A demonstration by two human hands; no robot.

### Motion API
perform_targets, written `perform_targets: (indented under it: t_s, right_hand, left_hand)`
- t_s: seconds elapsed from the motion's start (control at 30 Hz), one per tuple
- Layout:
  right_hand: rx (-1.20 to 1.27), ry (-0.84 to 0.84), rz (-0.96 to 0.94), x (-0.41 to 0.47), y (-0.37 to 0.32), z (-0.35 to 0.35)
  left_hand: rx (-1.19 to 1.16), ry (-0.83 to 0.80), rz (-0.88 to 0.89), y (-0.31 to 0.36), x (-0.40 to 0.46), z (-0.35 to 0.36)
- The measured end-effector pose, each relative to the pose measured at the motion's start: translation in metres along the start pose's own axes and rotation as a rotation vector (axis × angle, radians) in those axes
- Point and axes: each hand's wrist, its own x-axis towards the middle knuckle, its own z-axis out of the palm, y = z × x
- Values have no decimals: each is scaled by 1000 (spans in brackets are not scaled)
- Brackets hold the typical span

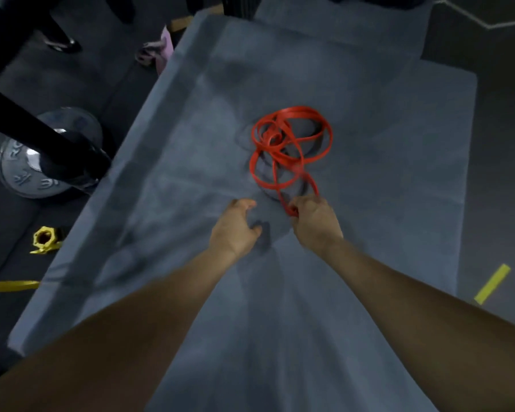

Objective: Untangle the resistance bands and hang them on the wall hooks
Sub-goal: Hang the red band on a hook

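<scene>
A tangle of red resistance bands point(289, 147) lies in loose overlapping loops on a grey-blue mat point(191, 162), a little beyond both hands. My right hand point(312, 223) is closed on the nearest loop of the tangle, pinching the red band at its near end. My left hand point(235, 226) hovers just left of it with fingers curled and apart, holding nothing, close over the mat. No wall hooks are in view.
Left of the mat, a silver weight plate point(27, 168) sits on a black barbell point(42, 126) over the dark floor. A yellow collar clip point(43, 239) and a yellow strap point(9, 285) lie lower left. A pink object point(158, 50) lies at the mat's far left corner. Yellow tape point(491, 283) marks the floor at right.
</scene>
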Motion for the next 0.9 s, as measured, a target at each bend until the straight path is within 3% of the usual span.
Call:
perform_targets:
  t_s: [0.17, 0.53, 0.67, 0.9]
  right_hand:
    - [206, 51, -135, -15, -47, -83]
    - [293, 157, -471, -78, -201, -314]
    - [312, 187, -562, -115, -253, -379]
    - [426, 271, -715, -169, -346, -471]
  left_hand:
    - [-25, 81, 40, 49, -15, -68]
    - [-110, 200, 359, 176, -108, -286]
    - [-37, 323, 368, 196, -166, -365]
    - [-233, 490, 386, 218, -263, -489]
